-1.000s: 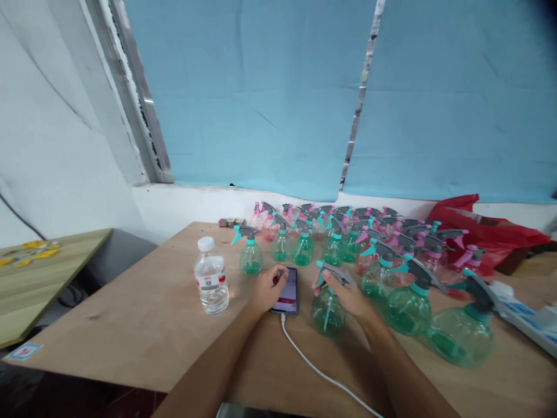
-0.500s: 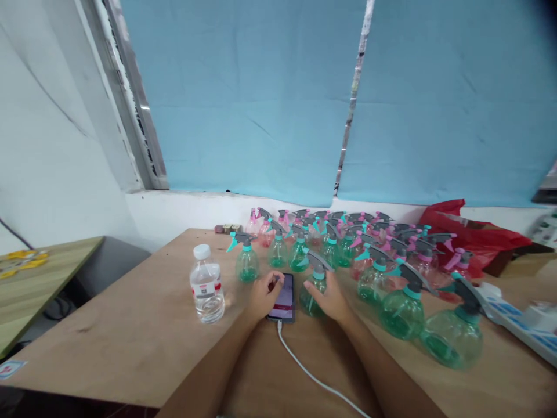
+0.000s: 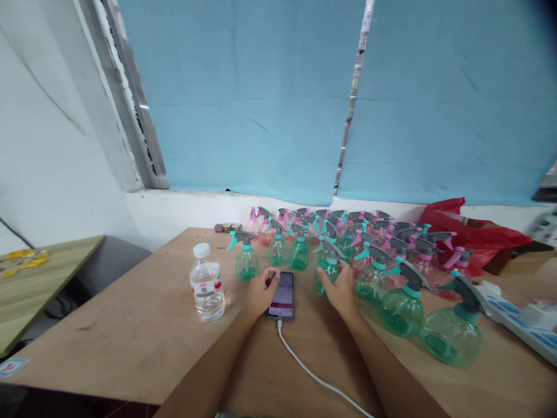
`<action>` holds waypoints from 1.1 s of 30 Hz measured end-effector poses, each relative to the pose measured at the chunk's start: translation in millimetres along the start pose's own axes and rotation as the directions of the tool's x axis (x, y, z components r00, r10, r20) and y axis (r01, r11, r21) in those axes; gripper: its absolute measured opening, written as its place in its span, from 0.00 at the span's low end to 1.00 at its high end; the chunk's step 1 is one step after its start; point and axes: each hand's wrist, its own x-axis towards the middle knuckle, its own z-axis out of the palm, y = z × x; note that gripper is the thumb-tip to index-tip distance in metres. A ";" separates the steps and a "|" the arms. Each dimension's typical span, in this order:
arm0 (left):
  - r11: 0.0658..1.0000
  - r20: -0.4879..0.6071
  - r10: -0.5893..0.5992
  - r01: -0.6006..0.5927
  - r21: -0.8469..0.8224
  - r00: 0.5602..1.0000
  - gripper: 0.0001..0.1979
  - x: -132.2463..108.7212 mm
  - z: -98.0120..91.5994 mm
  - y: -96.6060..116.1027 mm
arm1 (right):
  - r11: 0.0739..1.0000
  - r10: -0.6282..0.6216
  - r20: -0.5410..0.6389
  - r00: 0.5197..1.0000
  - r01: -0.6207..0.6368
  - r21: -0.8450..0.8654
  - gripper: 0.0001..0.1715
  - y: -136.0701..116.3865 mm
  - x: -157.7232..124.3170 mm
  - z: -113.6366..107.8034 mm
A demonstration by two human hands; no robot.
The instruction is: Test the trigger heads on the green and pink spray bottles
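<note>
My right hand (image 3: pixel 340 288) is wrapped round a green spray bottle (image 3: pixel 324 284) with a grey and turquoise trigger head, thumb on its near side. The bottle is upright, close to other bottles. Beside the left edge of a phone (image 3: pixel 282 296) is my left hand (image 3: pixel 262 291), its fingers curled and the thumb near the index finger; the inside of that hand is hidden. The phone lies face up with its screen lit. A white cable (image 3: pixel 300 366) is plugged into its near end.
Several more green spray bottles (image 3: pixel 402 310) and pink ones (image 3: pixel 424 264) crowd the back and right. A clear water bottle (image 3: pixel 208 287) with a white cap stands at left. A red plastic bag (image 3: pixel 470 229) and a white power strip (image 3: pixel 513 322) are at right.
My right hand has moved the green spray bottle away from me and to the right, from beside the phone towards the other bottles. My left hand has barely shifted.
</note>
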 end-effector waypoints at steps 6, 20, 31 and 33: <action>1.000 -0.004 -0.009 0.009 -0.018 1.000 0.12 -0.9 -0.1 -1.0 | 0.995 0.013 -0.015 1.000 -0.014 -0.098 0.45 -0.4 -2.4 0.3; 1.000 -0.013 -0.016 0.016 -0.004 1.000 0.12 0.5 -0.5 -4.1 | 0.999 -0.040 -0.132 0.990 0.035 -0.040 0.39 1.8 3.6 -3.6; 1.000 -0.008 0.008 -0.008 0.008 1.000 0.13 -0.1 -0.4 -4.8 | 0.996 -0.087 0.037 0.996 0.087 -0.014 0.40 -1.1 -5.5 3.9; 1.000 -0.009 0.005 -0.005 0.010 1.000 0.13 0.1 -0.2 -5.9 | 0.997 -0.057 0.056 0.997 0.060 -0.048 0.43 -1.9 -7.5 5.3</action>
